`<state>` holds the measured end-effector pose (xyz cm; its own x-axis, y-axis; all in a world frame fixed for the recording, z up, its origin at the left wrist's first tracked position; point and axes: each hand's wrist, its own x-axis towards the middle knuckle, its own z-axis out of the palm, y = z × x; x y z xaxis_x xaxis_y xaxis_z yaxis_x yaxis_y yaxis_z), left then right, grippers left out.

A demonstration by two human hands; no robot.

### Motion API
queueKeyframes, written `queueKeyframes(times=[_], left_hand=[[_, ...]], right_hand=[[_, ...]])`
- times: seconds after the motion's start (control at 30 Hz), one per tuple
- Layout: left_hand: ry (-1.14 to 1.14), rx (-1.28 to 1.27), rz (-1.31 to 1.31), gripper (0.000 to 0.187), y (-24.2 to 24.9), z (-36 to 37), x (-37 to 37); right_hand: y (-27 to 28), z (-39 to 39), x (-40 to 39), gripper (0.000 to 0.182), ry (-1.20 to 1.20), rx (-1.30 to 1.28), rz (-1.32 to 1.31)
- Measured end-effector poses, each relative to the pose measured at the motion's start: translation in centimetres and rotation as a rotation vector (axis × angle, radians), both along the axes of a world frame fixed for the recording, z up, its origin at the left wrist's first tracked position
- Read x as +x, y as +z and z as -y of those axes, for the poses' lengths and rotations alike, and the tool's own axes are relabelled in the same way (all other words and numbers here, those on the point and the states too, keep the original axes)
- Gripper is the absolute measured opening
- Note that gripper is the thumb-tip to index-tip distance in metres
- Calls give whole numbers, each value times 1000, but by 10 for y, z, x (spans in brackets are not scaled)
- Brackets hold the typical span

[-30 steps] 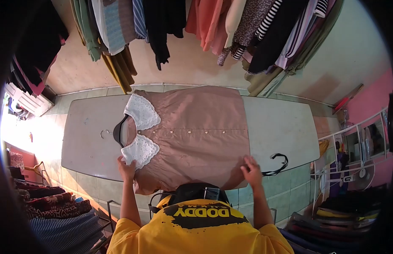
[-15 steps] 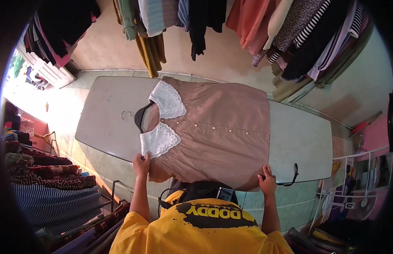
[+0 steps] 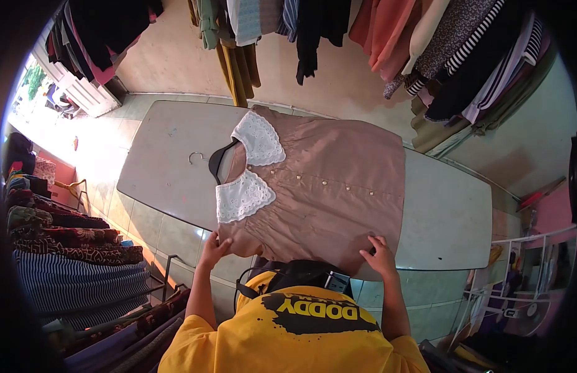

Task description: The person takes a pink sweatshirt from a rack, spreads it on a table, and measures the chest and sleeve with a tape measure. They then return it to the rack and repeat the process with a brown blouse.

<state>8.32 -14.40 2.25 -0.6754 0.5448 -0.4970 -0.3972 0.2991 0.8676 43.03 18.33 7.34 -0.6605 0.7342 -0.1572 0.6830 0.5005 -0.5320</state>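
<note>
A brown blouse with a white lace-edged collar and a row of small buttons lies spread out, its neck toward the left. Inside the neck sits a black hanger, its metal hook resting on the tabletop. My left hand is at the near sleeve below the collar, thumb and fingers apart. Over the near corner of the hem, my right hand has its thumb and fingers spread, holding nothing that I can see.
The blouse lies on a long grey table. A small dark spot shows near its right front edge. Clothes hang along the far wall, including a mustard garment. Patterned and striped clothes fill a rack at left. A white metal rack stands right.
Both hands have loosened from the cloth; the right has moved slightly left over the hem. The black strap-like thing at the table's right edge no longer shows. The view has shifted slightly.
</note>
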Motion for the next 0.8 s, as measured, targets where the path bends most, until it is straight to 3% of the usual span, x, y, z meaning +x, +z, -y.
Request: queueKeyframes(times=[0.07, 0.1, 0.17, 0.2, 0.27, 0.33, 0.4, 0.47, 0.53, 0.6, 0.63, 0.7, 0.73, 0.8], left_hand=[[-266, -176, -203, 18, -19, 18, -2], [-263, -178, -202, 18, -24, 23, -3], [-488, -772, -482, 29, -3, 16, -2], [-490, -770, -482, 29, 0, 12, 2], [-186, -1116, -860, 33, 12, -4, 14], [165, -820, -1161, 36, 43, -33, 19], [112, -541, -1207, 33, 56, -62, 18], [-148, -203, -1169, 28, 69, -95, 31], [-456, 80, -643, 20, 74, -131, 48], [-627, 213, -455, 18, 78, -155, 67], [-622, 211, -462, 18, 71, -160, 73], [-519, 132, -37, 17, 49, -166, 81], [-518, 130, -40, 17, 47, -167, 82], [-336, 97, 225, 16, 45, -166, 83]], right_hand=[[-5, -1, 4, 50, 29, 49, 49], [-6, -2, 5, 50, 47, 52, 20], [-6, -2, 4, 50, 63, 56, -11], [-4, -3, 3, 49, 13, -16, -57], [8, -3, -8, 49, -40, -82, -103], [25, 0, -25, 47, -28, -248, -272], [16, 3, -45, 46, 29, -342, -359], [15, 11, -71, 45, 96, -440, -450], [18, 22, -103, 45, 272, -485, -463], [10, 31, -126, 45, 335, -448, -461], [8, 35, -136, 46, 386, -411, -451], [16, 36, -146, 48, 397, -380, -422], [14, 35, -149, 48, 386, -405, -408], [10, 36, -151, 48, 373, -434, -395]])
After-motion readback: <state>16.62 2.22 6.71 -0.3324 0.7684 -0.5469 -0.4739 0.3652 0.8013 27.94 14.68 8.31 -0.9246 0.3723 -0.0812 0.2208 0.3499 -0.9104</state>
